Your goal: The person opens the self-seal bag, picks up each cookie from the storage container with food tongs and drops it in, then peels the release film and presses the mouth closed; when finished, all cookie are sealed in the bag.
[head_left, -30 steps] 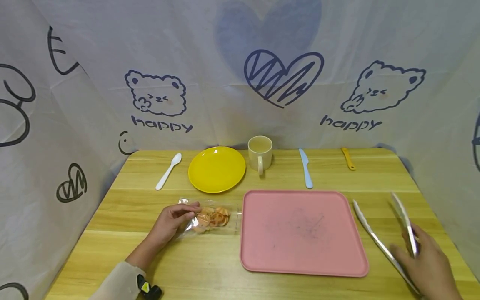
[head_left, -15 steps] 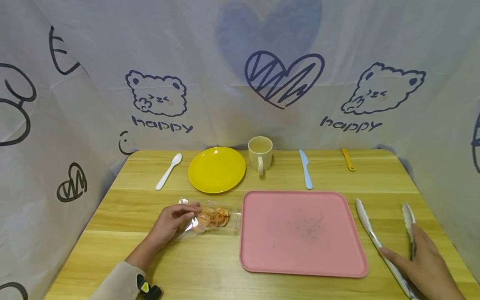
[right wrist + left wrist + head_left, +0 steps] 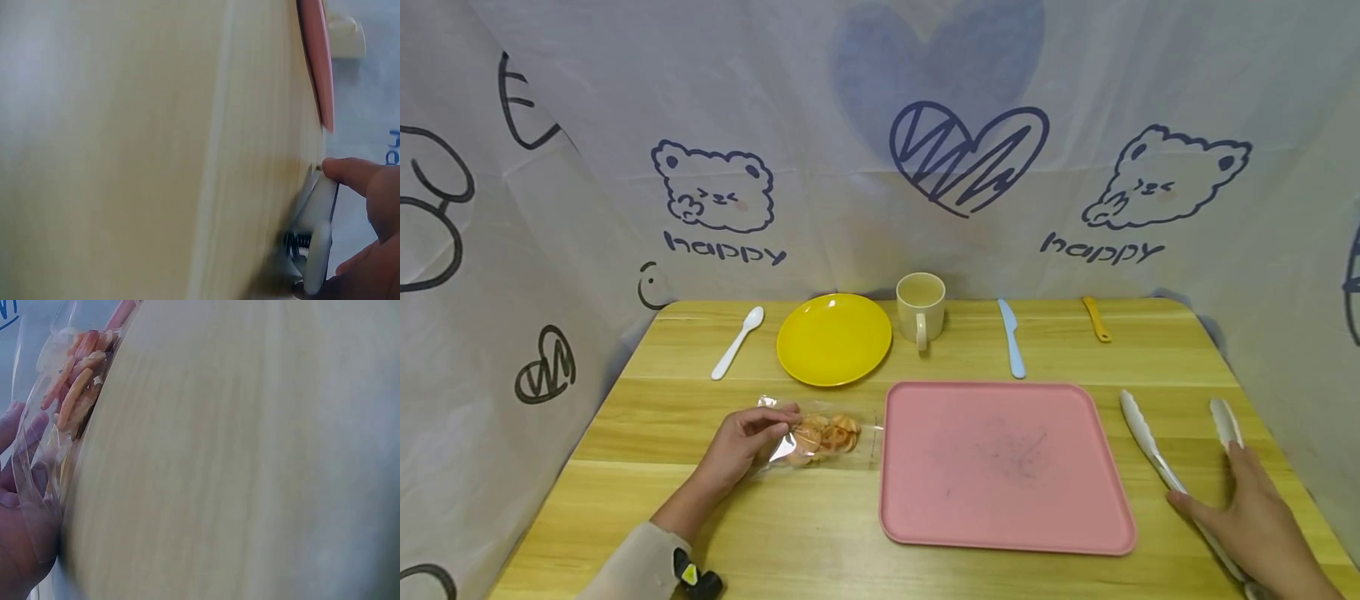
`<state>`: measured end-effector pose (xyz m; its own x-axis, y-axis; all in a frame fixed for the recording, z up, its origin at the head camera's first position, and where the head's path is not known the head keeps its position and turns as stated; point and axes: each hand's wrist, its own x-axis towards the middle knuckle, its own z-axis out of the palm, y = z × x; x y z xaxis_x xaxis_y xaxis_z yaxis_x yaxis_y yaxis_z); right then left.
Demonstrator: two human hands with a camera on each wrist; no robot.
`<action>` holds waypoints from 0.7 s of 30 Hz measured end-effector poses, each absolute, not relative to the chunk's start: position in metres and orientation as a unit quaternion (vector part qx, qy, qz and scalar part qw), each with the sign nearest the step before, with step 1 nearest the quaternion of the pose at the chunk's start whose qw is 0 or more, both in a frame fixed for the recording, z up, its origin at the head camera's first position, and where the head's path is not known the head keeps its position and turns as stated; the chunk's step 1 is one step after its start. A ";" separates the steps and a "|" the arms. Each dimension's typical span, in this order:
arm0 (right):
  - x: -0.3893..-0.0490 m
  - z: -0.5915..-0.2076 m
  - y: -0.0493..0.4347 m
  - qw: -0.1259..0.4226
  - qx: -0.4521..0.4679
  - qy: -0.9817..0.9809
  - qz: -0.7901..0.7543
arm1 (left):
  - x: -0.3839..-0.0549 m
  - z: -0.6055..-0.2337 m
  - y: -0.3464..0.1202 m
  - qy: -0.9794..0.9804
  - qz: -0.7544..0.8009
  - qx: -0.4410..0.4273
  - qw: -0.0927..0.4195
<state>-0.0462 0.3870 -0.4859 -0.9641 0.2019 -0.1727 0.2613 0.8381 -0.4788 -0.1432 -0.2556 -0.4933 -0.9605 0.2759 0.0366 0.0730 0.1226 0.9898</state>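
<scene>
At the left of the head view, my left hand (image 3: 737,450) pinches the near-left end of a clear plastic bag (image 3: 831,437) of small orange-brown crackers. The bag lies on the table; in the left wrist view the crackers (image 3: 81,378) show through the film beyond the hand. At the right, my right hand (image 3: 1262,521) holds metal tongs (image 3: 1144,429) with scalloped tips, thumb along the left arm and fingers on the right arm. The tongs' arms are spread apart with nothing between them. Their hinge end (image 3: 306,240), with a spring, shows in the right wrist view.
Between the hands lies a pink tray (image 3: 1000,542) with dark scuffs. Along the back stand or lie a white spoon (image 3: 737,343), yellow plate (image 3: 835,340), cream mug (image 3: 913,317), light-blue knife (image 3: 1012,337) and orange handle-like utensil (image 3: 1097,319). A printed cloth (image 3: 850,208) hangs behind the wooden table.
My right hand has shifted the tongs slightly rightward, and their right arm has come down and swung outward. The left hand and the bag have stayed put.
</scene>
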 end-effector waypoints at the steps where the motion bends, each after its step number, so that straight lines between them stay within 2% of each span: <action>1: -0.046 -0.486 0.389 0.049 0.123 0.956 -0.261 | -0.143 -0.493 -0.255 0.745 0.653 0.116 0.078; 5: -0.044 -0.490 0.393 0.029 0.124 0.953 -0.276 | -0.142 -0.491 -0.254 0.747 0.651 0.110 0.079; 13: -0.046 -0.484 0.390 0.030 0.125 0.955 -0.269 | -0.142 -0.487 -0.251 0.780 0.612 0.099 0.087; 17: -0.052 -0.475 0.380 -0.012 0.097 0.961 -0.260 | -0.142 -0.483 -0.251 0.807 0.573 0.116 0.082; 21: -0.064 -0.461 0.357 -0.053 0.023 0.960 -0.273 | -0.141 -0.478 -0.250 0.849 0.499 0.167 0.050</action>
